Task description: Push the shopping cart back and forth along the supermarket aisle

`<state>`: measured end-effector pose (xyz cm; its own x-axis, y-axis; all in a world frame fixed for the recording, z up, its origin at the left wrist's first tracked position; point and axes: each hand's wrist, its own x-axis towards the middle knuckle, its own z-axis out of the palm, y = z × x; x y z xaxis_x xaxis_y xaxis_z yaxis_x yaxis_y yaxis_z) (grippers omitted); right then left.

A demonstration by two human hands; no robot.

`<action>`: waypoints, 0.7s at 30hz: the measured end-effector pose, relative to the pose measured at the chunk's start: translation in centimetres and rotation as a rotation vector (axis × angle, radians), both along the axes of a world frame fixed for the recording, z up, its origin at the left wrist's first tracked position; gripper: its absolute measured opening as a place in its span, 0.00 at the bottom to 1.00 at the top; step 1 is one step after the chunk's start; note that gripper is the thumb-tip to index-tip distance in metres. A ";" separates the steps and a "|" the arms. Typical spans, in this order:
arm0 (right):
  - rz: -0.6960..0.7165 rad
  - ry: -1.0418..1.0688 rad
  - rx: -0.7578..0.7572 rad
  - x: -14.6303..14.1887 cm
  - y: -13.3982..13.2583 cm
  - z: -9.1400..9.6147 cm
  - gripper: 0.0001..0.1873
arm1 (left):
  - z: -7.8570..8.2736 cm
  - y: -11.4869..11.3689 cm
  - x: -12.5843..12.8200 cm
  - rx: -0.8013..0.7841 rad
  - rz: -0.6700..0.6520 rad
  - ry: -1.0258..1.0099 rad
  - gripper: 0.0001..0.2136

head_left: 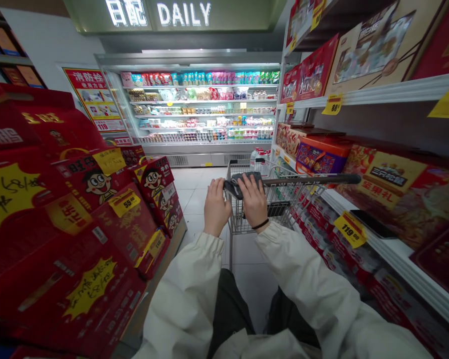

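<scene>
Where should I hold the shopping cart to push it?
Hold the black push bar across the back of the wire shopping cart, coming from behind and above with your palms down. It is a long, straight bar running sideways, so two hands fit, just as the left hand and right hand sit on the dark cloth there.

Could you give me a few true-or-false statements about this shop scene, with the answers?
1. The left hand and right hand rest on the shopping cart's handle. True.
2. A black band circles the left wrist. False: the black band is on the right wrist.
3. Red gift boxes fill the cart's basket. False: the red gift boxes are stacked to the left of the cart.
4. A yellow 119 price tag sits on the shelf edge to the right. True.
</scene>
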<state>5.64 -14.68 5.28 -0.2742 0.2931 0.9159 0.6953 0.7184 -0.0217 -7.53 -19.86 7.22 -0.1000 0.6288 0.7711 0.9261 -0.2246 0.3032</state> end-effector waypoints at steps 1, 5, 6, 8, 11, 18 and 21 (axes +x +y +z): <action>-0.006 0.008 0.011 -0.5 -0.1 0.0 0.28 | -0.1 0.1 0.1 0.004 0.002 -0.011 0.33; 0.024 -0.046 0.047 -1.6 0.0 0.1 0.27 | 0.0 0.1 -0.3 -0.002 0.008 -0.006 0.32; 0.038 -0.070 0.055 -1.3 0.2 0.2 0.27 | 0.1 0.0 -0.5 -0.006 0.006 0.007 0.32; 0.058 -0.100 0.070 0.4 0.8 0.0 0.28 | 0.3 -0.1 -1.1 -0.014 0.001 0.026 0.30; 0.042 -0.057 0.076 3.7 2.1 -0.5 0.31 | 0.4 -0.1 -1.7 -0.030 -0.022 0.034 0.30; -0.021 0.120 -0.039 1.4 1.8 -0.4 0.33 | 0.1 0.1 -1.4 -0.042 -0.012 0.034 0.34; 0.017 0.019 -0.072 -1.7 0.6 0.3 0.32 | 0.2 0.0 -1.7 -0.064 0.055 0.073 0.34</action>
<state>3.92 -14.06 5.56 -0.2623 0.3541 0.8977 0.6819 0.7262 -0.0872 -9.22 -19.91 7.43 -0.0805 0.6718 0.7363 0.9568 -0.1550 0.2461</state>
